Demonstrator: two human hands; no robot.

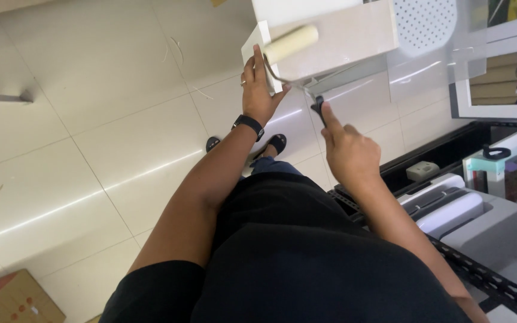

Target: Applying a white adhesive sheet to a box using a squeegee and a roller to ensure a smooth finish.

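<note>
Paint roller point(291, 43) handle in closed right hand point(348, 152)

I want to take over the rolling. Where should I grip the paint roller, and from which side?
Grip the black handle, where the right hand already holds it, coming from below, on the person's side. The bent wire frame carries the cream sleeve up onto the white panel, so the handle is probably the only free, dry end.
</note>
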